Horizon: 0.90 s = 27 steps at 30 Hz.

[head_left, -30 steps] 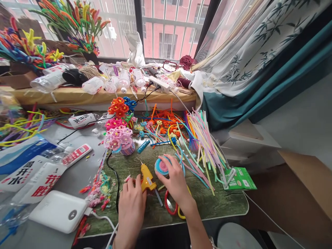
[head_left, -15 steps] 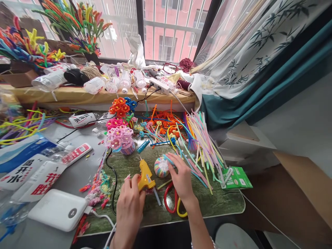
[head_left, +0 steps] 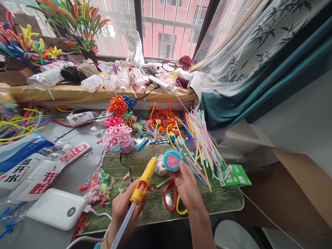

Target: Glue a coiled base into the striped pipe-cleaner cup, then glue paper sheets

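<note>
In the head view, our left hand [head_left: 127, 209] grips the yellow glue gun [head_left: 144, 181], a translucent stick jutting from its rear. Our right hand [head_left: 187, 183] holds up the blue-rimmed pink disc [head_left: 173, 160] above the green desk [head_left: 215, 204], partly overlapping the striped round piece [head_left: 160, 166].

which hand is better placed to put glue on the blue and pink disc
Left, probably: the left hand holds the glue gun close to the blue and pink disc, while the right hand holds it.

The left hand [head_left: 128, 204] is closed in a grip; the right hand [head_left: 185, 183] pinches, palm turned upward.
</note>
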Motion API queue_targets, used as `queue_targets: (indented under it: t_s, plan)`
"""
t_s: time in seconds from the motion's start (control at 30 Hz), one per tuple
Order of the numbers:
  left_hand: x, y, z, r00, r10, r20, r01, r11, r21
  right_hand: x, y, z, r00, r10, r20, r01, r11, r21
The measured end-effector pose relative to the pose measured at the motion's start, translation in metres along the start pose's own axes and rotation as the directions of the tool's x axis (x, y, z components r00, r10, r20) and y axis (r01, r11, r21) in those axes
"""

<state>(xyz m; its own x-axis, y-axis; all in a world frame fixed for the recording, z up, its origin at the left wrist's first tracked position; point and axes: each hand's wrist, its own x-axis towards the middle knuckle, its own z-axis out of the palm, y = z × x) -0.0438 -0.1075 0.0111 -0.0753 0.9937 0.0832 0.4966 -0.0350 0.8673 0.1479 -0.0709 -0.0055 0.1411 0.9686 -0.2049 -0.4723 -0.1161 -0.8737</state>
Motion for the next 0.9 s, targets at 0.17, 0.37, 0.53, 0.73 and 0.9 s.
queue_targets:
  t_s: [0.17,0.37,0.53,0.73,0.9]
  plan:
    - [0.0,0.008,0.0,0.972,0.001,0.235,0.021,0.996,-0.089,-0.003,-0.002,0.008,0.991,0.058,0.117,-0.077,0.985,0.158]
    - [-0.001,0.016,0.003,0.985,0.145,0.094,-0.148,0.989,0.026,-0.009,0.001,0.014,0.99,0.102,0.098,-0.128,0.944,0.304]
    - [-0.001,0.016,0.005,0.984,0.175,0.031,-0.176,0.983,0.045,-0.011,0.003,0.015,0.992,0.102,0.068,-0.119,0.934,0.338]
    - [-0.003,0.008,0.009,0.993,0.115,0.028,-0.116,0.993,0.038,-0.013,0.004,0.016,0.993,0.091,0.08,-0.112,0.944,0.311]
    - [-0.001,0.013,0.011,0.989,0.146,0.007,-0.146,0.988,0.056,-0.013,0.004,0.015,0.989,0.103,0.106,-0.13,0.949,0.289]
